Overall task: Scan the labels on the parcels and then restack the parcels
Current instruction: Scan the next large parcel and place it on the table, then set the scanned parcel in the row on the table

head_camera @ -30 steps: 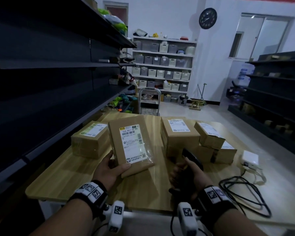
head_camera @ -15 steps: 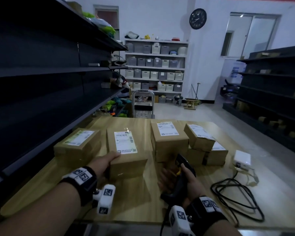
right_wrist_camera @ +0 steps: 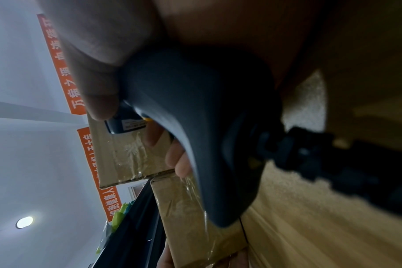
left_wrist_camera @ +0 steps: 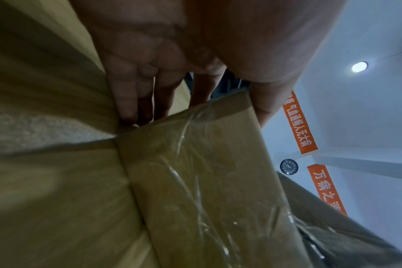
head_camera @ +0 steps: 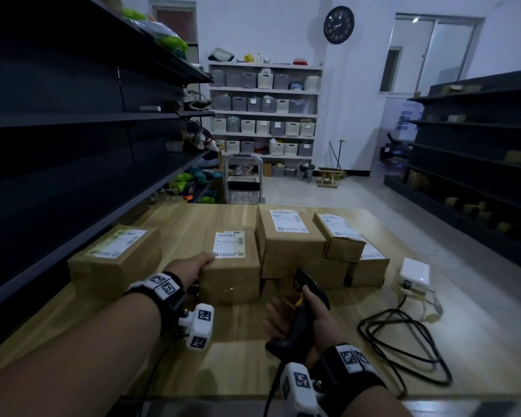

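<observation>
A brown parcel (head_camera: 229, 267) with a white label lies flat on the wooden table (head_camera: 193, 365). My left hand (head_camera: 203, 261) grips its near left corner. In the left wrist view the fingers (left_wrist_camera: 124, 94) run down the side of the parcel (left_wrist_camera: 207, 181) and the thumb lies over its top face. My right hand (head_camera: 295, 314) holds a black barcode scanner (head_camera: 309, 293) upright by the handle, just in front of the parcels. In the right wrist view my fingers curl round the scanner (right_wrist_camera: 195, 117). Another parcel (head_camera: 115, 257) sits to the left. A tall parcel (head_camera: 289, 239) stands to the right.
Right of the tall parcel, a small parcel (head_camera: 339, 236) rests on a lower one (head_camera: 370, 264). A white adapter box (head_camera: 414, 272) and a coiled black cable (head_camera: 403, 347) lie at the table's right. Dark shelving (head_camera: 73, 145) runs along the left side.
The parcel in my left hand was tilted up with its label facing me. It now lies flat on the table between the left parcel and the stack. The scanner hand barely moved.
</observation>
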A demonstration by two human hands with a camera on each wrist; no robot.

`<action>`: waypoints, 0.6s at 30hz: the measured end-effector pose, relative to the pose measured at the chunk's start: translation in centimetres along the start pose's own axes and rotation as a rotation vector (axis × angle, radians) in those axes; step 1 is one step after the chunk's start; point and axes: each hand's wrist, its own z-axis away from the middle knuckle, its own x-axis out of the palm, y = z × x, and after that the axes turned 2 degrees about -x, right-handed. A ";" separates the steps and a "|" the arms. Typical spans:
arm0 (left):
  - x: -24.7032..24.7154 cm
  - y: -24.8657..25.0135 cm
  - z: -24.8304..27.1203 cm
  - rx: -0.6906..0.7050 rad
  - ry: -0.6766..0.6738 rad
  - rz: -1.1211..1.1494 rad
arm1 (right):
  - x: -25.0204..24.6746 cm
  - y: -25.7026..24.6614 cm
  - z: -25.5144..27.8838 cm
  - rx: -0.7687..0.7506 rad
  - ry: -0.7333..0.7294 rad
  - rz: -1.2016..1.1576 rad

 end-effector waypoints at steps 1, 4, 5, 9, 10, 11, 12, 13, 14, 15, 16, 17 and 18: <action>0.0 -0.1 -0.1 0.021 0.027 -0.006 | -0.1 0.0 0.0 -0.001 0.002 -0.002; -0.5 -0.4 -0.2 0.041 0.045 0.057 | 0.0 0.0 0.2 -0.003 0.013 -0.017; -0.7 -0.5 -0.3 0.036 0.041 0.087 | 0.1 0.0 0.2 -0.004 0.018 -0.022; -1.3 -0.1 0.8 0.115 0.107 0.109 | 0.3 -0.1 0.5 -0.015 0.035 -0.036; -1.5 0.0 1.0 0.161 0.141 0.108 | 0.4 0.0 0.6 -0.019 0.038 -0.036; -1.8 0.1 1.3 0.211 0.181 0.089 | 0.4 0.0 0.7 -0.021 0.040 -0.036; -2.2 0.1 1.3 0.255 0.232 0.039 | 0.4 0.0 0.7 -0.022 0.042 -0.038; -2.7 0.3 1.5 0.303 0.277 -0.020 | 0.5 0.0 0.8 -0.020 0.044 -0.043; -3.3 0.4 1.8 0.350 0.318 -0.080 | 0.5 0.0 0.9 -0.015 0.047 -0.048; -4.1 0.7 2.0 0.387 0.361 -0.132 | 0.6 0.0 1.0 -0.010 0.049 -0.053; -4.9 0.9 2.0 0.407 0.401 -0.178 | 0.6 0.0 1.1 -0.008 0.052 -0.053; -5.8 1.2 2.1 0.418 0.434 -0.205 | 0.7 0.0 1.2 -0.009 0.056 -0.051; -6.8 1.5 2.2 0.414 0.463 -0.215 | 0.8 0.0 1.3 -0.012 0.059 -0.048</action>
